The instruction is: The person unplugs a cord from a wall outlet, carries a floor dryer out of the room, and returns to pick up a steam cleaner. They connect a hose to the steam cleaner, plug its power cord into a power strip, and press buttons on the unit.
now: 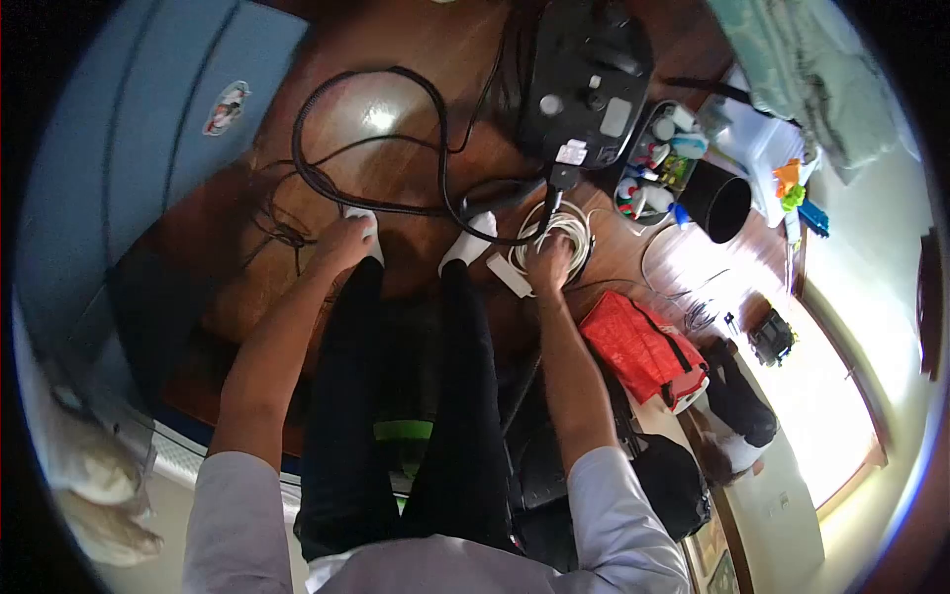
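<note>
I look down past my black-trousered legs and white-socked feet to a dark wooden floor (pixel 396 40). My left hand (pixel 341 243) rests on the floor beside my left foot, on thin dark cords (pixel 282 223); whether it grips them I cannot tell. My right hand (pixel 549 265) is closed on a coil of white cable (pixel 564 223) next to a white power strip (pixel 510 275). A thick black hose (pixel 366 193) loops across the floor ahead of my feet.
A black machine (pixel 584 84) stands ahead at the right, a tray of small bottles (pixel 653 163) and a black bin (pixel 717 203) beside it. A red bag (pixel 643 346) lies at my right. A blue mat (pixel 148 129) lies at left.
</note>
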Action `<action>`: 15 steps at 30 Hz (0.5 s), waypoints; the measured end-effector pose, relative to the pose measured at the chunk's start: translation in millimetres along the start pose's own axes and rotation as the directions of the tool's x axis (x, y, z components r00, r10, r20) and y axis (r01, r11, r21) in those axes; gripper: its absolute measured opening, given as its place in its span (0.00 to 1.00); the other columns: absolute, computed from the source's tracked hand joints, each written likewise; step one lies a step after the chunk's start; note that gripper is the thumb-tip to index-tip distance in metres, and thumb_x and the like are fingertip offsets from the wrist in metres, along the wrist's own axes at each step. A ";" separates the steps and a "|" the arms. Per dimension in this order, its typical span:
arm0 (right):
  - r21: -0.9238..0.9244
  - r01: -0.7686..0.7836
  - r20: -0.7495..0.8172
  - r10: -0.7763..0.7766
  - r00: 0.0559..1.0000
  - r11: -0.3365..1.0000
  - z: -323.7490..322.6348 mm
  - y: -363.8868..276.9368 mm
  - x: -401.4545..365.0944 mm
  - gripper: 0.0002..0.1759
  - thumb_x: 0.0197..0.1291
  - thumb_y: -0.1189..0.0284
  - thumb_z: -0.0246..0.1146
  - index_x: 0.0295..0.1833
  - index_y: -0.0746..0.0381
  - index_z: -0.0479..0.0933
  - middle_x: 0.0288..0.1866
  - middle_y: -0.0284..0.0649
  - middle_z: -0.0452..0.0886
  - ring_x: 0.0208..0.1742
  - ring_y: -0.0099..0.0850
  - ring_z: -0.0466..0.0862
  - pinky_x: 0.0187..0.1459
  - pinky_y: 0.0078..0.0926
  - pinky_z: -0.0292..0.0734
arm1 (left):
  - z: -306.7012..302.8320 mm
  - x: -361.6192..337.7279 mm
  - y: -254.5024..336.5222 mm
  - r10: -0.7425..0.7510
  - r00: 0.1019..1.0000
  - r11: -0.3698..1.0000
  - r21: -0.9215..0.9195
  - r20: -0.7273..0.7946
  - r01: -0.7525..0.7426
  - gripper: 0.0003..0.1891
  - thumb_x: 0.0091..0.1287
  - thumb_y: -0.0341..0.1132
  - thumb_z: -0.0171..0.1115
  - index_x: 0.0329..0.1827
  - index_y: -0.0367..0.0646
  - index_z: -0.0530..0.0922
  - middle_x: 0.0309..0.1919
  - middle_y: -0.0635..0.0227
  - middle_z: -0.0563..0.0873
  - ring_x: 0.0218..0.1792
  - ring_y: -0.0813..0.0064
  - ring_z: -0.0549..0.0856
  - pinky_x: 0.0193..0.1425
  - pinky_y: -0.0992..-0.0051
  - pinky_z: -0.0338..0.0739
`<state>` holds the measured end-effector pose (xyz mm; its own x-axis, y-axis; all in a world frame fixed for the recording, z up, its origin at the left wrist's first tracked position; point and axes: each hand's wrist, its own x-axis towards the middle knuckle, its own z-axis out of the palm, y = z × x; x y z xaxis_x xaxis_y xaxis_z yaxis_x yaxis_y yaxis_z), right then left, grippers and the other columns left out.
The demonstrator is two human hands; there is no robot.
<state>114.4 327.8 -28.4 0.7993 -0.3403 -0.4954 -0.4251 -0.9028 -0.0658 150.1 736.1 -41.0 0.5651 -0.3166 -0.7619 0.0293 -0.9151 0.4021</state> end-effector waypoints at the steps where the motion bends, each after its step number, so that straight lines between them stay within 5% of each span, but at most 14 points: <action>1: -0.020 -0.151 0.061 0.152 0.987 0.988 -2.0 -6.6 21.8 0.25 0.62 0.62 0.64 0.58 0.69 0.75 0.53 0.61 0.81 0.57 0.58 0.81 0.60 0.52 0.77 | 12.4 21.4 5.4 0.001 1.000 1.000 -0.001 0.026 -0.001 0.18 0.71 0.42 0.65 0.59 0.42 0.80 0.53 0.52 0.86 0.54 0.51 0.85 0.57 0.54 0.81; 4: 0.040 -0.098 0.318 0.080 0.945 0.994 -0.4 -13.4 58.1 0.19 0.65 0.64 0.61 0.55 0.64 0.79 0.51 0.58 0.85 0.52 0.56 0.85 0.54 0.52 0.81 | 63.0 79.6 -2.3 0.003 0.998 0.999 -0.034 0.068 -0.001 0.27 0.70 0.46 0.67 0.69 0.44 0.75 0.63 0.54 0.83 0.63 0.51 0.82 0.66 0.56 0.77; 6: -0.021 0.303 0.438 -0.264 0.859 0.953 -7.1 -37.4 64.9 0.18 0.68 0.62 0.59 0.55 0.61 0.82 0.40 0.54 0.88 0.48 0.56 0.88 0.52 0.53 0.82 | 111.0 107.9 -14.7 0.142 0.979 0.959 0.266 -0.147 -0.099 0.37 0.69 0.48 0.68 0.78 0.43 0.67 0.74 0.56 0.75 0.73 0.52 0.75 0.78 0.59 0.66; 7: -0.029 0.301 0.443 -0.258 0.859 0.953 8.9 -32.6 69.5 0.18 0.68 0.62 0.59 0.55 0.61 0.82 0.40 0.54 0.88 0.48 0.56 0.88 0.52 0.53 0.82 | 110.6 111.8 -6.9 0.144 0.979 0.961 0.257 -0.144 -0.104 0.37 0.69 0.48 0.68 0.78 0.43 0.67 0.74 0.56 0.75 0.73 0.52 0.75 0.78 0.59 0.66; 9: 0.349 0.254 0.291 -0.362 0.885 0.902 39.0 -23.0 72.0 0.14 0.71 0.64 0.56 0.49 0.59 0.84 0.46 0.50 0.88 0.48 0.54 0.88 0.49 0.52 0.82 | 90.4 95.1 16.2 -0.064 0.961 0.971 0.238 0.269 -0.002 0.46 0.68 0.51 0.70 0.83 0.41 0.58 0.81 0.58 0.65 0.80 0.52 0.65 0.85 0.62 0.54; 10: 0.349 0.249 0.294 -0.358 0.886 0.903 50.0 -21.6 67.3 0.14 0.71 0.64 0.56 0.49 0.59 0.84 0.46 0.50 0.88 0.48 0.54 0.88 0.49 0.52 0.82 | 132.4 91.9 -2.3 0.063 0.997 0.955 0.286 0.044 -0.073 0.39 0.69 0.51 0.69 0.79 0.44 0.65 0.74 0.54 0.73 0.73 0.52 0.74 0.77 0.60 0.68; 11: 0.408 0.228 0.276 -0.357 0.892 0.884 57.1 -24.3 59.2 0.15 0.71 0.62 0.57 0.48 0.59 0.84 0.46 0.50 0.88 0.47 0.55 0.88 0.49 0.51 0.83 | 148.2 92.9 -7.1 0.064 0.997 0.954 0.288 0.051 -0.076 0.39 0.69 0.51 0.69 0.79 0.44 0.65 0.74 0.54 0.73 0.73 0.52 0.74 0.77 0.60 0.68; 13: 0.428 0.207 0.314 -0.359 0.879 0.880 65.4 -24.8 36.9 0.17 0.71 0.58 0.58 0.49 0.59 0.85 0.43 0.53 0.88 0.47 0.57 0.88 0.48 0.51 0.83 | 162.6 85.1 -6.5 0.210 0.961 0.977 -0.076 0.181 -0.199 0.29 0.71 0.50 0.66 0.69 0.45 0.73 0.58 0.50 0.84 0.58 0.50 0.85 0.60 0.56 0.81; 14: 0.391 0.214 0.368 -0.365 0.855 0.895 67.6 -24.4 23.4 0.19 0.70 0.55 0.60 0.50 0.59 0.85 0.42 0.57 0.88 0.47 0.59 0.87 0.48 0.50 0.83 | 149.0 67.8 7.8 0.274 0.950 0.961 -0.068 0.148 -0.267 0.20 0.74 0.46 0.62 0.61 0.44 0.75 0.38 0.50 0.87 0.41 0.47 0.88 0.42 0.52 0.83; 15: 0.343 0.086 0.483 -0.254 0.838 0.935 47.6 -39.9 5.6 0.21 0.70 0.53 0.60 0.49 0.60 0.86 0.42 0.59 0.87 0.48 0.60 0.87 0.49 0.51 0.82 | 135.4 48.1 20.5 0.275 0.941 0.961 -0.024 0.195 -0.276 0.19 0.75 0.44 0.60 0.60 0.41 0.75 0.32 0.49 0.86 0.37 0.45 0.88 0.40 0.50 0.82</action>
<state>115.6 374.5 -69.9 0.5729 0.0716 -0.8165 -0.4746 -0.7832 -0.4016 66.2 668.3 -138.2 0.3789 -0.5984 -0.7059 -0.1080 -0.7862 0.6085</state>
